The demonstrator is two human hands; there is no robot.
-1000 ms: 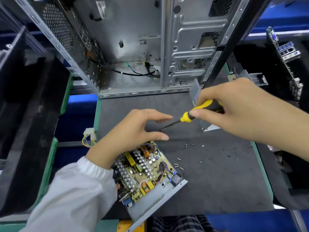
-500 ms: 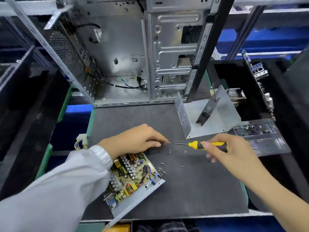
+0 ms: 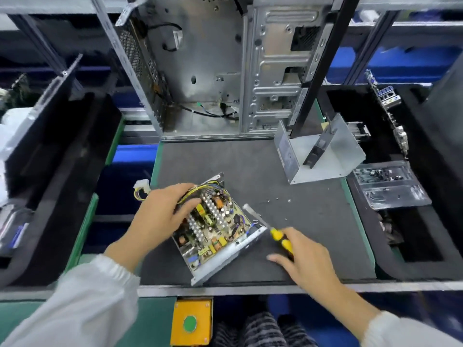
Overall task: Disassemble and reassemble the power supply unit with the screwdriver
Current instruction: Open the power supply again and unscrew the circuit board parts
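Note:
The opened power supply unit (image 3: 218,236), its circuit board bare in a grey metal base, lies tilted on the dark mat (image 3: 300,236). My left hand (image 3: 160,216) grips its left side, fingers curled over the yellow wires and board edge. My right hand (image 3: 308,259) holds the yellow and black screwdriver (image 3: 278,235); its blurred shaft points up-left along the unit's right corner. The unit's grey metal cover (image 3: 323,151) stands on the mat at the back right. Several small screws (image 3: 278,200) lie loose on the mat between cover and unit.
An open computer case (image 3: 225,71) stands behind the mat. Black foam trays (image 3: 57,176) flank the mat on both sides. A clear plastic tray (image 3: 390,184) with small parts sits at the right. A yellow button box (image 3: 191,321) hangs below the bench edge.
My left hand went from the mat by the screws onto the power supply unit. My right hand brought the screwdriver down and toward me, to the unit's right corner. The view shifted back.

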